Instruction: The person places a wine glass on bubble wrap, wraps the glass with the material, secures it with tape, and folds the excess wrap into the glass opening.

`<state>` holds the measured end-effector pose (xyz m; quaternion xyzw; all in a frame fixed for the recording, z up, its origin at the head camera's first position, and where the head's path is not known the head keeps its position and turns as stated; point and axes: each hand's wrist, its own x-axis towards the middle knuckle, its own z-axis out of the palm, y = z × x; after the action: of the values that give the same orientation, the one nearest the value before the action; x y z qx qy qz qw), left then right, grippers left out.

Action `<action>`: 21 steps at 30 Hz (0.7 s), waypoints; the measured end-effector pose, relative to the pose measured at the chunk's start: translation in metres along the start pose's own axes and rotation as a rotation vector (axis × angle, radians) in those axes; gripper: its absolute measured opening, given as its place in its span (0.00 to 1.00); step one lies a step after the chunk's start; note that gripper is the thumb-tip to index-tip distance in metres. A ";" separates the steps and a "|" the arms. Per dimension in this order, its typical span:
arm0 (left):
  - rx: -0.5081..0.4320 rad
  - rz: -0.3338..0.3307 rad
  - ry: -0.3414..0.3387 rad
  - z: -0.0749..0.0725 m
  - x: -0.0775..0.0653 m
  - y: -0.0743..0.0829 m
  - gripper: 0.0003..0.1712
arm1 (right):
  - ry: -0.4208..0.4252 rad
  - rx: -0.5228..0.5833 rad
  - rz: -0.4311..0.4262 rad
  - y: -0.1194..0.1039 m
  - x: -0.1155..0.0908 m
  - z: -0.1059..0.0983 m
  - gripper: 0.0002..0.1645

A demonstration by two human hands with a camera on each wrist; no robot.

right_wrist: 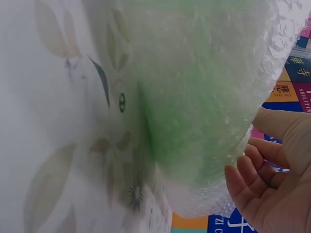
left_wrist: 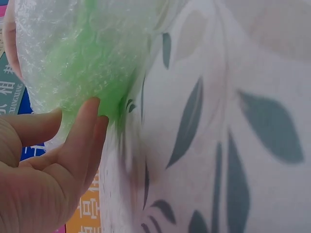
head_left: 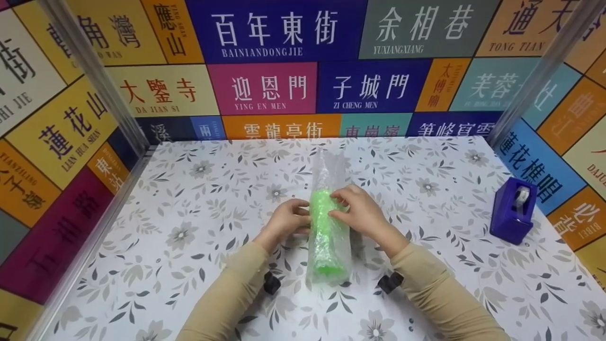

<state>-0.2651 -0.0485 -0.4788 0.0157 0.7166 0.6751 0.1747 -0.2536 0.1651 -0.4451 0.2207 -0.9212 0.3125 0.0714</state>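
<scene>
A bright green, long object [head_left: 323, 213] lies lengthwise on the table inside clear bubble wrap [head_left: 331, 166], which forms a loose tube around it. The wrap reaches past the green at both ends. My left hand [head_left: 288, 220] is at the left side of the roll, thumb and fingers apart and fingertips against the wrap, as the left wrist view shows. From the right, my right hand [head_left: 362, 213] rests its thumb and fingertips on top of the wrapped roll. Its other fingers bend loosely beside the wrap in the right wrist view. What the green object is cannot be told through the plastic.
A purple tape dispenser [head_left: 512, 210] with a roll of tape stands at the table's right side. The table [head_left: 189, 284] has a white cover with leaves and flowers. Panels with coloured signs [head_left: 270, 88] stand behind it and on both sides.
</scene>
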 end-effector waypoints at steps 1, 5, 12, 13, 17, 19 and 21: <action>-0.001 0.004 0.000 0.002 0.000 0.000 0.28 | -0.007 -0.010 0.003 0.000 0.000 -0.002 0.24; 0.019 0.024 0.004 0.006 -0.001 -0.002 0.27 | -0.018 -0.065 -0.010 0.000 0.000 -0.006 0.24; 0.071 0.031 0.015 0.012 -0.002 -0.002 0.27 | -0.023 -0.120 -0.033 0.001 0.000 -0.010 0.25; 0.085 0.034 0.021 0.012 -0.002 -0.002 0.27 | -0.025 -0.126 -0.032 0.002 0.000 -0.010 0.25; 0.196 0.066 0.036 0.012 -0.003 -0.002 0.26 | -0.029 -0.135 -0.025 0.003 0.000 -0.010 0.25; 0.287 0.091 0.039 0.012 -0.004 -0.001 0.26 | -0.032 -0.138 -0.023 0.003 0.000 -0.011 0.25; 0.416 0.145 0.047 0.010 -0.005 0.001 0.25 | -0.039 -0.142 -0.021 0.004 0.000 -0.011 0.25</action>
<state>-0.2584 -0.0398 -0.4768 0.0874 0.8413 0.5236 0.1020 -0.2554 0.1743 -0.4384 0.2309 -0.9399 0.2411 0.0721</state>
